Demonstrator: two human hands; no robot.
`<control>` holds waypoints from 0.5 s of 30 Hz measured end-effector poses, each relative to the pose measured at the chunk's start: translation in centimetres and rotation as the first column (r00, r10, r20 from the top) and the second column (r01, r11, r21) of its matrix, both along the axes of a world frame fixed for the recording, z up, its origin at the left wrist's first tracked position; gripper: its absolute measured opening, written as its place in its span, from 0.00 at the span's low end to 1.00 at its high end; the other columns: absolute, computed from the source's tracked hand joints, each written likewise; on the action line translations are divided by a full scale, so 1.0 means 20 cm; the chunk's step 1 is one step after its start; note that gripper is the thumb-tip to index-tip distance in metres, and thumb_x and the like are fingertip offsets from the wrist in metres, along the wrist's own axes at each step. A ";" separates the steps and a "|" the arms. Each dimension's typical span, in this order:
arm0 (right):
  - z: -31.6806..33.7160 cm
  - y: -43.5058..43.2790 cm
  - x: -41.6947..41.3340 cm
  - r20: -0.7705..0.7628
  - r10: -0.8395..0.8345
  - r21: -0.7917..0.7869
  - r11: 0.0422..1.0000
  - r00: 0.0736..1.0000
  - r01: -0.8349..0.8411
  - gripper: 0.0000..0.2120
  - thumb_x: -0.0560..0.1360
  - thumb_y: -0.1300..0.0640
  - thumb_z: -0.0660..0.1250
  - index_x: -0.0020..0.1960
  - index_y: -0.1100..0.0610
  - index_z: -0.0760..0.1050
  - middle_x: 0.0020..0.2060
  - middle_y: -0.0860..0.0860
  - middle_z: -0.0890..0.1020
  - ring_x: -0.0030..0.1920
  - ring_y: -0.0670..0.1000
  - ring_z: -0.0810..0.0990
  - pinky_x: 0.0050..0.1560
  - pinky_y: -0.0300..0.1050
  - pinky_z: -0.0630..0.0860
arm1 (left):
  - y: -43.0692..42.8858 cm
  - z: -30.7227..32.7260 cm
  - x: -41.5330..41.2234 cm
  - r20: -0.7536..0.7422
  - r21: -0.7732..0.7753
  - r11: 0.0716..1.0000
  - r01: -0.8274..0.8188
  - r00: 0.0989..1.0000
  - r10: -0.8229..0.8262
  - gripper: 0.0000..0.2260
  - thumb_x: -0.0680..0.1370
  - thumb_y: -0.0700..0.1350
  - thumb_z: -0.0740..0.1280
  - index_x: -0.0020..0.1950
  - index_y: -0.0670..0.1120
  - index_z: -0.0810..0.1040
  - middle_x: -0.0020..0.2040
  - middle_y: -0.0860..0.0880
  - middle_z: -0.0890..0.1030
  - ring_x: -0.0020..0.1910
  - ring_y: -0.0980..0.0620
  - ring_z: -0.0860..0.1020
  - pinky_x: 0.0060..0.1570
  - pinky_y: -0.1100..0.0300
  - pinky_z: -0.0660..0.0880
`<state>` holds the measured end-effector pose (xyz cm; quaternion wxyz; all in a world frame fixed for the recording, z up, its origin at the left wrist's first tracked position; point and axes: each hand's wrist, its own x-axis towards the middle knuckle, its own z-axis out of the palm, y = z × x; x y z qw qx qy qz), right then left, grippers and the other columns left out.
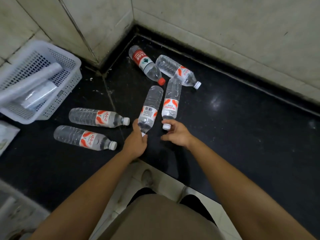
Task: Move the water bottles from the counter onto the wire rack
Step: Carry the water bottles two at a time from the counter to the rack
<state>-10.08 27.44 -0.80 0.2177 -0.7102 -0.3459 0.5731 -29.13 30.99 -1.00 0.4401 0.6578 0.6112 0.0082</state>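
Head view. We look down on a black counter (242, 135) set into a tiled corner, with six water bottles lying on it. At the centre, the left hand (136, 141) is wrapped around the neck end of a barcode bottle (150, 108), thumb on one side and fingers on the other; the bottle's base points toward 12 o'clock. Just beside it, toward 3 o'clock, the right hand (178, 134) is loosely curled with fingers spread, its fingertips touching the white cap of an upside-down-label bottle (170, 103); we cannot tell whether it grips the cap yet. At 12 o'clock lie a red-label bottle (144, 62) with a red cap and, toward 1 o'clock, a corner bottle (178, 71) whose shoulder touches the base of the upside-down-label bottle. Toward 9 o'clock, two side bottles lie roughly parallel, caps pointing to 3 o'clock: an upper side bottle (98, 117) and a lower side bottle (84, 137). At 10 o'clock sits a white basket (65, 94) holding wrapped packets.
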 end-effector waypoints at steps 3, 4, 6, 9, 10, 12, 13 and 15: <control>0.04 -0.11 0.08 0.282 -0.029 0.090 0.996 0.959 0.004 0.23 0.69 0.51 0.79 0.57 0.44 0.70 0.56 0.52 0.77 0.53 0.53 0.78 0.53 0.46 0.76 | -0.05 0.09 0.02 -0.011 0.130 0.991 -0.017 1.000 0.019 0.29 0.83 0.46 0.61 0.80 0.47 0.50 0.63 0.38 0.79 0.55 0.38 0.80 0.55 0.46 0.76; 0.07 -0.15 0.11 0.365 -0.054 0.132 0.991 0.929 0.005 0.20 0.73 0.51 0.76 0.57 0.46 0.68 0.55 0.54 0.77 0.52 0.55 0.78 0.51 0.46 0.74 | -0.06 0.13 0.03 -0.003 0.191 0.982 -0.006 1.000 0.007 0.26 0.83 0.46 0.61 0.78 0.46 0.53 0.60 0.38 0.80 0.52 0.39 0.81 0.53 0.45 0.77; 0.16 -0.19 0.18 0.423 -0.142 0.227 0.973 0.895 0.047 0.13 0.78 0.51 0.69 0.56 0.49 0.66 0.51 0.56 0.80 0.51 0.59 0.80 0.47 0.48 0.74 | -0.07 0.23 0.05 0.040 0.323 0.946 0.017 0.999 -0.032 0.20 0.83 0.47 0.60 0.72 0.44 0.60 0.55 0.40 0.81 0.46 0.42 0.81 0.47 0.45 0.78; 0.36 -0.19 0.31 0.482 -0.225 0.318 0.946 0.847 0.070 0.11 0.79 0.48 0.63 0.57 0.49 0.65 0.48 0.56 0.83 0.48 0.63 0.80 0.43 0.50 0.71 | -0.02 0.39 0.13 0.111 0.476 0.879 0.001 0.992 -0.062 0.14 0.83 0.48 0.61 0.65 0.44 0.65 0.51 0.41 0.80 0.44 0.44 0.81 0.43 0.47 0.78; 0.44 -0.17 0.35 0.521 -0.237 0.350 0.935 0.820 0.048 0.11 0.79 0.48 0.63 0.58 0.49 0.66 0.48 0.56 0.83 0.48 0.63 0.80 0.42 0.49 0.70 | 0.01 0.44 0.16 0.117 0.503 0.864 -0.005 0.991 -0.062 0.13 0.83 0.48 0.61 0.65 0.44 0.66 0.51 0.41 0.80 0.46 0.43 0.81 0.45 0.47 0.78; 0.58 -0.12 0.45 0.590 -0.229 0.376 0.927 0.774 -0.013 0.12 0.78 0.47 0.62 0.60 0.49 0.69 0.48 0.56 0.83 0.50 0.64 0.80 0.43 0.50 0.69 | 0.06 0.53 0.22 0.103 0.514 0.858 0.001 0.993 -0.063 0.14 0.83 0.49 0.62 0.64 0.43 0.68 0.52 0.41 0.80 0.48 0.42 0.80 0.48 0.49 0.75; 0.65 -0.09 0.50 0.619 -0.196 0.356 0.933 0.761 -0.050 0.13 0.78 0.47 0.62 0.61 0.49 0.71 0.49 0.57 0.83 0.52 0.64 0.80 0.45 0.50 0.70 | 0.08 0.56 0.25 0.097 0.515 0.857 0.009 0.993 -0.068 0.14 0.83 0.50 0.62 0.64 0.43 0.69 0.52 0.40 0.81 0.48 0.41 0.80 0.48 0.49 0.74; 0.75 -0.07 0.57 0.654 -0.113 0.305 0.944 0.748 -0.124 0.13 0.77 0.46 0.64 0.60 0.49 0.74 0.53 0.58 0.84 0.55 0.64 0.80 0.48 0.51 0.73 | 0.08 0.60 0.29 0.091 0.520 0.854 0.028 0.992 -0.088 0.14 0.83 0.50 0.62 0.63 0.43 0.71 0.49 0.42 0.81 0.48 0.40 0.80 0.47 0.50 0.73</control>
